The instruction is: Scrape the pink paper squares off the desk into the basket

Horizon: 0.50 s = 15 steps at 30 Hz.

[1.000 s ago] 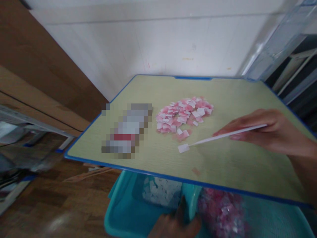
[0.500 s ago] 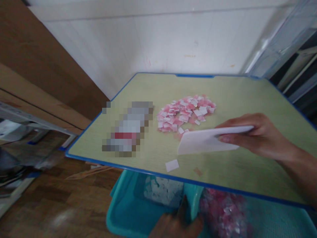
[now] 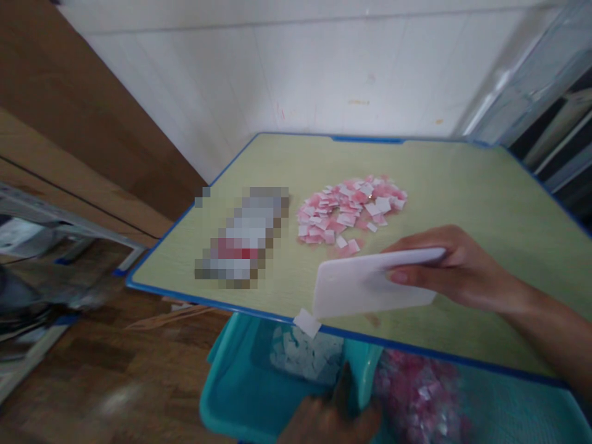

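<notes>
My right hand [image 3: 457,268] pinches a flat white plastic scraper [image 3: 365,283], tilted on edge near the front of the table. At the scraper's lower left corner, a small white paper square [image 3: 306,323] pokes over the table's blue front edge. Beyond it lies a loose pile of pink and white squares [image 3: 346,209]. Below the edge, my left hand [image 3: 328,422] is closed at the inner rim of a teal basin [image 3: 245,394]; a dark, pointed shape by its fingers is unclear. White pieces [image 3: 305,354] lie in that basin.
A pixelated oblong object [image 3: 243,237] lies on the left of the pale green table [image 3: 453,172]. Under the front edge, a second teal container [image 3: 513,407] holds pink shiny pieces [image 3: 423,394]. Cardboard [image 3: 92,142] stands left; a white wall [image 3: 300,74] rises behind.
My right hand has drawn the scraper left and toward me. The loose white square has slid from the tabletop to partly over the front edge. My left hand stays by the basin.
</notes>
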Tool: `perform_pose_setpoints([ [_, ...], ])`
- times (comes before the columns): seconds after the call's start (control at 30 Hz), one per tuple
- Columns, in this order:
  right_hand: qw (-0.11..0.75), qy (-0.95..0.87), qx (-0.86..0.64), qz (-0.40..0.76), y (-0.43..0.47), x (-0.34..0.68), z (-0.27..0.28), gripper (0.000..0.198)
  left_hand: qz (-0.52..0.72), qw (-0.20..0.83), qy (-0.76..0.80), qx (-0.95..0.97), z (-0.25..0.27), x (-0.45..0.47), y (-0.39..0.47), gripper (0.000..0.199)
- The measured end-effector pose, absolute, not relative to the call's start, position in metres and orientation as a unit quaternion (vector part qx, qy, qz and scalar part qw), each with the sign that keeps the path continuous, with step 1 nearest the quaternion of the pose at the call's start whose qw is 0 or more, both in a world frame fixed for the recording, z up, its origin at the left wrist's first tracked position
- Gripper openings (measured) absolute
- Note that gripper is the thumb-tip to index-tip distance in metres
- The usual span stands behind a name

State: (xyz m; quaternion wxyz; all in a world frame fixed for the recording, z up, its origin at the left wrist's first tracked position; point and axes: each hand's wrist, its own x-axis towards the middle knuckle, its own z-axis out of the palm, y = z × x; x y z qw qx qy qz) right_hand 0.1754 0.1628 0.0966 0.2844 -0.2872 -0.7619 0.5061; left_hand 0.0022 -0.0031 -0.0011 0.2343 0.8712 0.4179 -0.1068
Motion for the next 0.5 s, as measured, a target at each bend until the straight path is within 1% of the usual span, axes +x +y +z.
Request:
perform_pose_setpoints([
  [0.07, 0.28, -0.764, -0.284, 0.507, 0.163, 0.175, 0.097, 0.013, -0.089, 0.236, 0.421, 0.871, -0.004, 0.001, -0.004, 0.036],
  [0.13, 0.28, -0.772, -0.3, 0.485, 0.163, 0.177, 0.098, 0.009, -0.061, 0.242, 0.428, 0.868, -0.007, -0.001, -0.006, 0.035],
  [0.23, 0.308, -0.77, -0.319, 0.459, 0.169, 0.184, 0.1, 0.007, -0.039, 0.254, 0.43, 0.866, -0.008, -0.002, -0.007, 0.038],
  [0.3, 0.318, -0.761, -0.31, 0.472, 0.175, 0.189, 0.1, 0.01, -0.053, 0.254, 0.427, 0.866, -0.005, -0.001, -0.006, 0.04],
  [0.4, 0.283, -0.761, -0.3, 0.501, 0.185, 0.196, 0.098, 0.012, -0.118, 0.25, 0.422, 0.863, 0.001, 0.002, -0.002, 0.042],
  [0.5, 0.259, -0.772, -0.288, 0.503, 0.191, 0.203, 0.097, 0.012, -0.136, 0.243, 0.415, 0.866, 0.003, 0.002, 0.0, 0.042],
])
